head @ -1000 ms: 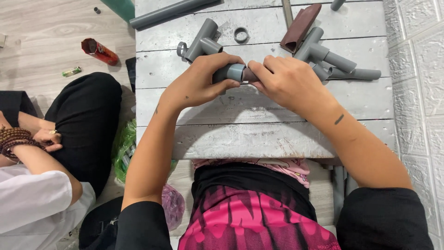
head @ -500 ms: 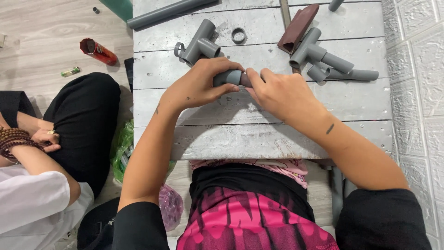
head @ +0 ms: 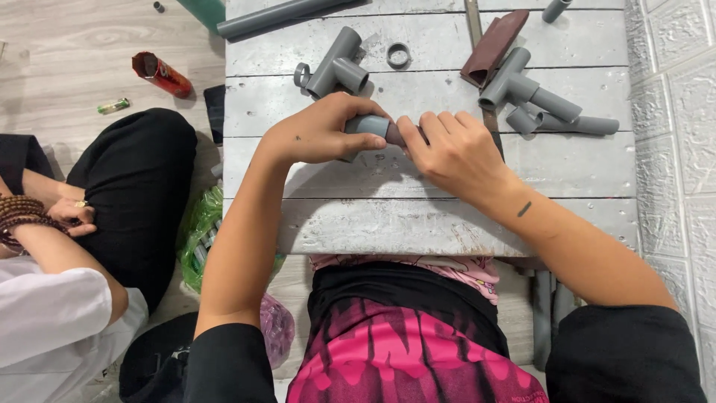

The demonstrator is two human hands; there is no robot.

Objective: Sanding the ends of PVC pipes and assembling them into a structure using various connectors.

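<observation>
My left hand [head: 317, 134] and my right hand [head: 455, 153] meet over the middle of a grey plank table [head: 418, 216]. Between them they grip a short grey pipe fitting [head: 369, 125]; only its rounded top shows above the fingers. The left hand wraps it from the left, while the right hand's fingertips pinch its right end. Whether something thin lies between the right fingers and the fitting, I cannot tell.
A grey tee fitting [head: 335, 63], a small ring [head: 398, 54], a brown folded sheet [head: 494, 46], joined tee pipes [head: 526, 93] and a long pipe [head: 280, 15] lie on the far planks. A seated person [head: 82, 216] is at left, a red can [head: 160, 73] on the floor.
Both hands have stayed on the fitting and shifted only slightly. The right fingers have slid a little along its end.
</observation>
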